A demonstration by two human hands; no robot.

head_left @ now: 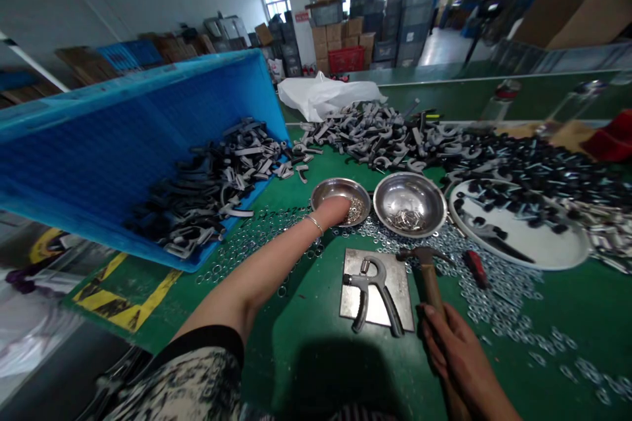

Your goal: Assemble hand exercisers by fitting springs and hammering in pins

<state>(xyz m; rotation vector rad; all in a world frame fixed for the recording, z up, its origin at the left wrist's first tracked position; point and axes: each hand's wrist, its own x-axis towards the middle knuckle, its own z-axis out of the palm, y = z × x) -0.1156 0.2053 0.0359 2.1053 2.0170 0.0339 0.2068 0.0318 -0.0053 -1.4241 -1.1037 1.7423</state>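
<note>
My left hand (336, 210) reaches into the left metal bowl (340, 184), over small shiny ring-like parts (356, 210); its fingertips are hidden. A claw hammer (428, 276) is in my right hand (454, 345), whose fingers wrap its wooden handle, with the head lying past the plate's upper right corner. Between the hands, a grey and black hand gripper trainer (378, 289) with a spring near its top lies on a square metal plate (349, 306). Right of the first bowl, another metal bowl (409, 187) holds small metal pins.
A blue crate (148, 105) of grey and black handles lies tipped at left. More handles (385, 135) are heaped behind the bowls. At right are a white tray (538, 243) with black-headed bolts and a red screwdriver (474, 268). Metal rings (498, 309) are strewn over the green table (291, 355).
</note>
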